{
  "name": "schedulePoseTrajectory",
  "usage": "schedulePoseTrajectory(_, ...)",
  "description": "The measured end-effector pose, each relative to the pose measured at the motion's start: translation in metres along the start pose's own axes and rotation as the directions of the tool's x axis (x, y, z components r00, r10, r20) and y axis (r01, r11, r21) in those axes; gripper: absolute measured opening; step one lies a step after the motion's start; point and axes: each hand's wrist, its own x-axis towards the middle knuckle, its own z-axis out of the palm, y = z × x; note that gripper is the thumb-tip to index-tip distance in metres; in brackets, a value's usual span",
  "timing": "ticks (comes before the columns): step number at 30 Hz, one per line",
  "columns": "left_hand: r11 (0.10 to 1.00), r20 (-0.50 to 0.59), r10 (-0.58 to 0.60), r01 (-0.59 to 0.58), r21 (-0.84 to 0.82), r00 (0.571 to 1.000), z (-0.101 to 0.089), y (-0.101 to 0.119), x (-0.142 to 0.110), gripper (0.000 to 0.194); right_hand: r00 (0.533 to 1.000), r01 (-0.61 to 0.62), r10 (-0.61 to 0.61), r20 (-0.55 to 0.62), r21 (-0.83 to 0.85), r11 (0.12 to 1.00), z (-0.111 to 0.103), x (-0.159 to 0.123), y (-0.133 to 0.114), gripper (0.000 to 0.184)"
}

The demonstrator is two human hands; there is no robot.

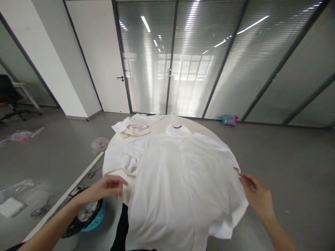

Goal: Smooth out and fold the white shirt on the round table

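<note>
A white shirt (167, 177) lies spread out with its collar (178, 130) at the far end, and its lower part hangs over the near table edge. My right hand (255, 193) is at the shirt's right sleeve edge, thumb and fingertips pinched on the cloth. To the left of the shirt, my left hand (112, 186) hovers by the table's near edge, fingers loosely bent and apart, with nothing in it. The left sleeve is rumpled, its opening facing up.
Another white garment (136, 124) lies crumpled at the back left of the round white table (206, 129). A blue basket with a black liner (97, 217) stands below on the left. Plastic bags (99, 144) and a striped bin (230, 120) are on the floor.
</note>
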Motion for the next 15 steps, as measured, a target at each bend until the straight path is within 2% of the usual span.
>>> schedulePoseTrajectory(1,0.996,-0.222,0.039,-0.021,0.083,0.974,-0.013,0.006,0.011,0.05,0.994,0.074,-0.079,0.071,0.062,0.995,0.016,0.013,-0.028,0.034)
schedulePoseTrajectory(2,0.981,-0.401,0.078,0.0,0.192,0.913,-0.024,0.009,0.021,0.05,0.97,0.147,-0.168,0.173,0.124,0.981,0.036,0.025,-0.057,0.031)
schedulePoseTrajectory(3,0.952,-0.52,0.107,0.064,0.299,0.847,-0.033,0.01,0.03,0.05,0.929,0.209,-0.253,0.269,0.181,0.961,0.056,0.033,-0.085,0.028)
schedulePoseTrajectory(4,0.91,-0.574,0.114,0.146,0.389,0.811,-0.039,0.008,0.038,0.049,0.868,0.267,-0.338,0.365,0.231,0.935,0.078,0.04,-0.113,0.025)
schedulePoseTrajectory(5,0.862,-0.578,0.093,0.225,0.454,0.811,-0.043,0.005,0.044,0.049,0.786,0.322,-0.423,0.451,0.286,0.903,0.101,0.043,-0.139,0.023)
schedulePoseTrajectory(7,0.791,-0.503,-0.041,0.335,0.512,0.864,-0.041,-0.004,0.052,0.052,0.603,0.415,-0.583,0.544,0.41,0.812,0.144,0.045,-0.184,0.022)
schedulePoseTrajectory(9,0.783,-0.435,-0.17,0.39,0.486,0.884,-0.031,-0.013,0.058,0.053,0.433,0.476,-0.681,0.59,0.492,0.729,0.186,0.041,-0.22,0.022)
schedulePoseTrajectory(10,0.8,-0.43,-0.198,0.399,0.448,0.881,-0.025,-0.017,0.061,0.051,0.379,0.496,-0.705,0.599,0.512,0.701,0.206,0.039,-0.233,0.021)
schedulePoseTrajectory(11,0.831,-0.432,-0.212,0.394,0.393,0.877,-0.02,-0.02,0.064,0.048,0.332,0.525,-0.728,0.6,0.523,0.671,0.225,0.036,-0.243,0.022)
schedulePoseTrajectory(12,0.871,-0.429,-0.217,0.372,0.32,0.877,-0.016,-0.022,0.067,0.045,0.309,0.555,-0.742,0.594,0.521,0.648,0.243,0.034,-0.249,0.026)
schedulePoseTrajectory(13,0.914,-0.42,-0.218,0.336,0.23,0.881,-0.014,-0.023,0.069,0.043,0.309,0.573,-0.747,0.588,0.512,0.64,0.259,0.032,-0.252,0.032)
schedulePoseTrajectory(15,0.974,-0.42,-0.205,0.227,0.003,0.884,-0.016,-0.021,0.074,0.044,0.346,0.581,-0.745,0.57,0.494,0.647,0.285,0.029,-0.25,0.042)
